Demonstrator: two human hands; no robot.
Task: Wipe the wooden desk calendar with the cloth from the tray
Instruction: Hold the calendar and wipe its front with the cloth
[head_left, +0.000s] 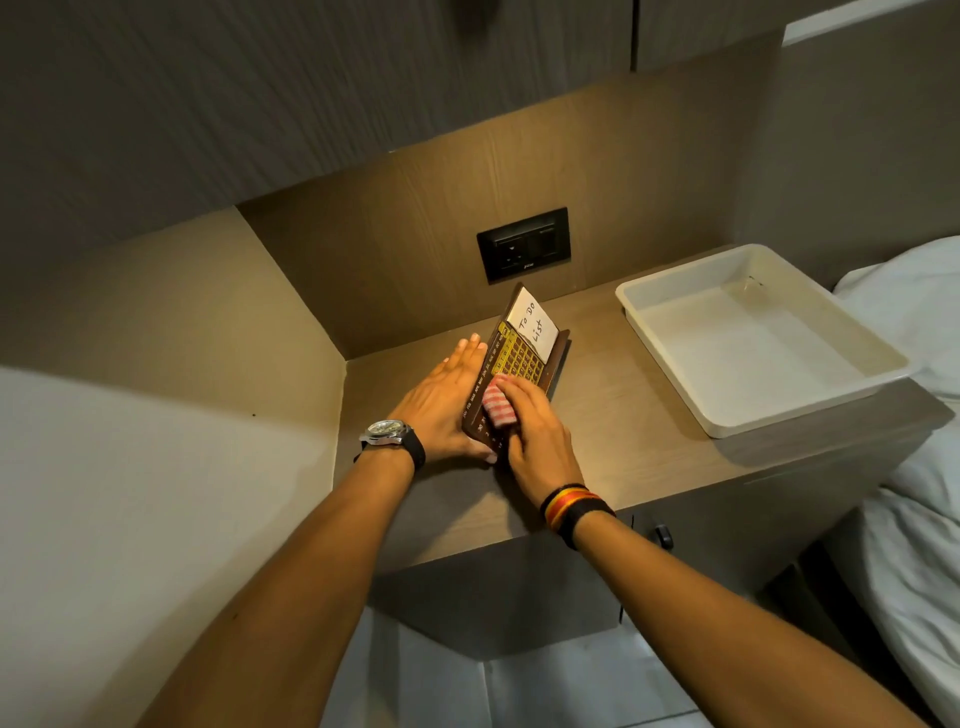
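The right hand (535, 436) fingers (511, 387) press a folded red-checked cloth (497, 410) against the wooden desk calendar (519, 364), gripping it. The left hand (441, 410) lies flat, fingers extended, behind the calendar, near the desk's (623, 431) left edge. The tray (670, 338) sits toward the right edge.

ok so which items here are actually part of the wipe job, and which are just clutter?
In the job: desk calendar, checked cloth, tray, left hand, right hand.
Lying about: wall socket, white bedding, wristwatch.

Calendar (519, 364) on desk (623, 441) — tray (675, 364) rightward (socket (523, 244) behind)
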